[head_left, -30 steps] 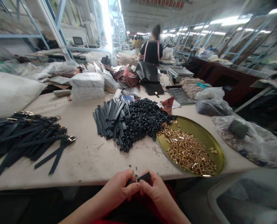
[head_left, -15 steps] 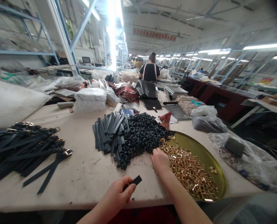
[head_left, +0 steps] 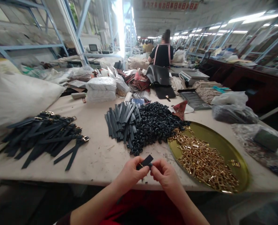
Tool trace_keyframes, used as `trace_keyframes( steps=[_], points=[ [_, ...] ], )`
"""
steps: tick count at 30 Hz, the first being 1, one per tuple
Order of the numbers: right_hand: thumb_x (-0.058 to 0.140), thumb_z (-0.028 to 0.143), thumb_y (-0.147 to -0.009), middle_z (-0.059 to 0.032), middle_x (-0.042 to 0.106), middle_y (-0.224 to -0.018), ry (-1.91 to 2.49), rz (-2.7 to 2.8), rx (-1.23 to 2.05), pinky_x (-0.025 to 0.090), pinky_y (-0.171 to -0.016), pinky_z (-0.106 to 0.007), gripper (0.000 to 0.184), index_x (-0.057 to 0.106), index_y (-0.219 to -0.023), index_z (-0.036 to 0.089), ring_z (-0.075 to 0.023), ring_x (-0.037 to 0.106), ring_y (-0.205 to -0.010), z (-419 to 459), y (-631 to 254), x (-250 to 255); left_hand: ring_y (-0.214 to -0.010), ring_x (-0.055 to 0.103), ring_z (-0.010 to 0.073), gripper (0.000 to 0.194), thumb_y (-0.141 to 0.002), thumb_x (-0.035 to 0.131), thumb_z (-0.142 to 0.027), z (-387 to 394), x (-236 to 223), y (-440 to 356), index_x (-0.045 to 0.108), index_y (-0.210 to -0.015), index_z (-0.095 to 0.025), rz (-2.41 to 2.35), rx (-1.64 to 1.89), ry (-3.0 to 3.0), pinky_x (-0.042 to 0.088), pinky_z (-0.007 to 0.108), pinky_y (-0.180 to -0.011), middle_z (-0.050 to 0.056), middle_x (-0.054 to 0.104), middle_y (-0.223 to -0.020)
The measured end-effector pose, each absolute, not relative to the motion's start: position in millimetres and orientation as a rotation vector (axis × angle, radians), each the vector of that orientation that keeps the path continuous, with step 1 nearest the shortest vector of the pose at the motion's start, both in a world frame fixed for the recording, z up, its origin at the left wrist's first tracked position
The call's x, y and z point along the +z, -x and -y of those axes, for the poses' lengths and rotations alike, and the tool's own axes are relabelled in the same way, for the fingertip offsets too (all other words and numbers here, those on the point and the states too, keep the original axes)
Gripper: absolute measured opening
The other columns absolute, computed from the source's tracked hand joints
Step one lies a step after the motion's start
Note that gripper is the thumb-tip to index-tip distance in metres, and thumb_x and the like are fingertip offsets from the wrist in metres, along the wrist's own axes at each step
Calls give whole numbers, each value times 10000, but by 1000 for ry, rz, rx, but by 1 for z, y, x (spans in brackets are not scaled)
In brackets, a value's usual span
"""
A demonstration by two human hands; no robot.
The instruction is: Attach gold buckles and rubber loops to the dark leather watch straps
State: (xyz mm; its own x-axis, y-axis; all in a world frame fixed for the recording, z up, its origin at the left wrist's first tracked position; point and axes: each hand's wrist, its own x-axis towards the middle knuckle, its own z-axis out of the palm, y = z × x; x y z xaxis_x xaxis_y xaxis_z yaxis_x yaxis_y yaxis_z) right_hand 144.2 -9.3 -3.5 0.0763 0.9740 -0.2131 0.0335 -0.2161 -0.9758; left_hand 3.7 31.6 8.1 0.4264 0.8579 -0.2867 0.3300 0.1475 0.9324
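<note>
Hanging high at the far end, a red banner (head_left: 170, 5) carries writing too blurred to read. Both hands meet at the near table (head_left: 94, 159) edge: the left hand (head_left: 129, 173) pinches a short black strap (head_left: 145, 161) between thumb and fingertips, while the right hand (head_left: 165, 175) pinches its lower end, beside the brass tray (head_left: 223, 147) of gold buckles (head_left: 204, 162).
</note>
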Motion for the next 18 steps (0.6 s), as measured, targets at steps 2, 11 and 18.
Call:
trace_keyframes(
  steps=[2, 11, 18],
  points=[
    [558, 429, -721, 24, 536, -565, 1465, 1135, 1263, 348, -495, -224, 265, 522, -670, 172, -94, 453, -509, 13, -141, -4, -547, 411, 85, 163, -692, 514, -295, -29, 5, -2, 529, -726, -137, -1159, 533, -1449, 323, 188, -504, -39, 472, -593],
    [488, 316, -760, 15, 534, -574, 1684, 1350, 1046, 342, -532, -246, 158, 496, -659, 195, -133, 486, -550, 27, -140, -2, -559, 401, 93, 165, -689, 510, -304, -16, 5, -5, 519, -674, -140, -1196, 536, -1450, 306, 195, -519, -44, 457, -577],
    [506, 374, -762, 16, 522, -589, 1642, 1396, 1107, 310, -544, -249, 208, 504, -668, 189, -131, 467, -580, 27, -150, -7, -516, 370, 78, 157, -717, 492, -276, -13, 9, -1, 549, -742, -131, -1041, 357, -1482, 261, 186, -466, -49, 443, -571]
  ],
)
